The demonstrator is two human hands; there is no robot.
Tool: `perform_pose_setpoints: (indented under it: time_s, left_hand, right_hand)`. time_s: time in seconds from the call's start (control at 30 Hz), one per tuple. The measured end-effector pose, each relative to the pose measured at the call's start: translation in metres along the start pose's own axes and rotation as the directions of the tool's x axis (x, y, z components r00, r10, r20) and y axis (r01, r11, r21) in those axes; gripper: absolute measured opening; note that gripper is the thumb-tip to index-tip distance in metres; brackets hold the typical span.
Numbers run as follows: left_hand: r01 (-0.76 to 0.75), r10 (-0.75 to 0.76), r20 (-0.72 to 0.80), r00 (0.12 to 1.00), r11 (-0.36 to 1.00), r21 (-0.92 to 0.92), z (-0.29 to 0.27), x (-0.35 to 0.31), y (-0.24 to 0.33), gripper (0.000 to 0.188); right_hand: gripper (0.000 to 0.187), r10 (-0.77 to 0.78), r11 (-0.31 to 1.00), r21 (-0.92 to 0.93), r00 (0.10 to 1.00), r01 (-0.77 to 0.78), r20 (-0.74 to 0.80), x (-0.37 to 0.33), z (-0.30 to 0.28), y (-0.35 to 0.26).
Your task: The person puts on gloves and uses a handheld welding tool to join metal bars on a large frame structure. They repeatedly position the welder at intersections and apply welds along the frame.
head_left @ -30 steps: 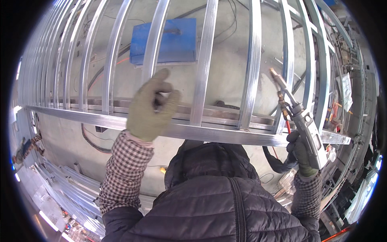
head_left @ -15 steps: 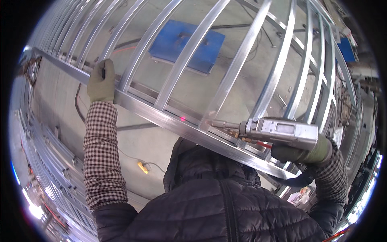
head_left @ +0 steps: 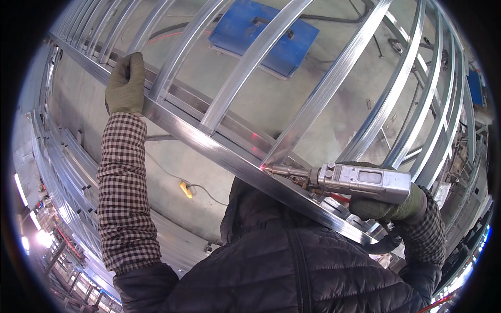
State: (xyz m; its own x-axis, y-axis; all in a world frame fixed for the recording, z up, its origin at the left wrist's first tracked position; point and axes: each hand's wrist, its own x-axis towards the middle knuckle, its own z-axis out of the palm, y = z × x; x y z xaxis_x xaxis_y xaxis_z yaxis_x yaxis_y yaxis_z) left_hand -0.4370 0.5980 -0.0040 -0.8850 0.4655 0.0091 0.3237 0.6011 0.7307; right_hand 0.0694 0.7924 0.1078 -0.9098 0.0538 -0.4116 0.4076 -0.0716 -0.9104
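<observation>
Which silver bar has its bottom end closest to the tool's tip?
The bar just right of the one crossing the blue box's middle. The tool's tip is right by its bottom end; other bars end farther away.

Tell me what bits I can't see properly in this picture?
All in the head view:
- Part of the right hand: hidden behind the grey tool it holds.
- Where the left hand meets the metal frame: covered by its own glove.
- Far ends of several bars: cut off by the top edge.
- A strip of the blue box: behind a bar.
- Some floor: under the dark hood.
</observation>
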Motion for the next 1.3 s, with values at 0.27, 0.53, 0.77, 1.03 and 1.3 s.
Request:
perform_pose_setpoints:
  time_s: [0.27,0.53,0.77,1.03,1.3]
  left_hand:
    - [-0.019,0.022,-0.041,0.999,0.995,0.093,0.000,-0.004,0.008,0.045]
    - [0.018,-0.017,0.020,1.000,0.999,-0.041,-0.001,-0.002,0.004,0.049]
    - [0.013,-0.013,-0.012,1.000,1.000,-0.010,0.002,-0.004,0.007,0.047]
    - [-0.026,0.027,-0.048,0.998,1.000,0.008,0.004,-0.007,0.014,0.040]
    - [-0.026,0.029,-0.038,0.999,0.996,0.085,0.001,-0.003,0.008,0.045]
  right_hand:
    - [0.049,-0.022,1.000,0.022,1.000,0.022,-0.007,0.001,-0.002,0.006]
    - [0.052,-0.054,0.992,0.111,0.998,0.051,0.019,0.006,-0.002,0.003]
    - [0.055,0.042,0.981,0.185,0.998,-0.048,0.035,0.000,-0.003,-0.001]
    - [0.052,-0.079,0.994,0.074,0.995,0.074,0.062,-0.003,-0.003,0.026]
    - [0.042,0.033,0.919,0.385,0.992,-0.078,0.123,-0.025,-0.004,0.058]
